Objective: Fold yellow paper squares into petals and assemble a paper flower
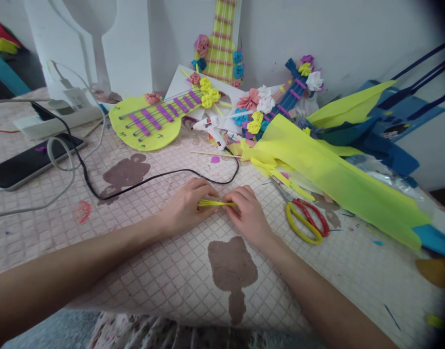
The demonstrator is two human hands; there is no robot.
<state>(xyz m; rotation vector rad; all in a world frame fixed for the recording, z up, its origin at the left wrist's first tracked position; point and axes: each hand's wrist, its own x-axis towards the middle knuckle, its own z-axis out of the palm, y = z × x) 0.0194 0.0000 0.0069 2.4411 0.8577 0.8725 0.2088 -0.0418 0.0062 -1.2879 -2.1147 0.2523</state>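
A narrow yellow paper strip (207, 203) stretches between my two hands over the middle of the patterned tablecloth. My left hand (189, 206) has its fingers closed on the strip's left part, which looks folded in several layers. At the strip's right end, my right hand (246, 211) pinches it between thumb and fingers. To the right lie scissors (304, 220) with one yellow and one red handle. Beyond my hands is a white glue gun (211, 131), its black cord running behind my fingers. A wooden stick (211, 153) lies just beyond that cord.
A yellow guitar-shaped piece (149, 121) with purple bars lies at the back. Paper flowers (256, 106) and a blue guitar neck (291, 94) are right of it. Large yellow paper (338, 174) spreads across the right side. A phone (33, 162) and power strip (58, 114) are left.
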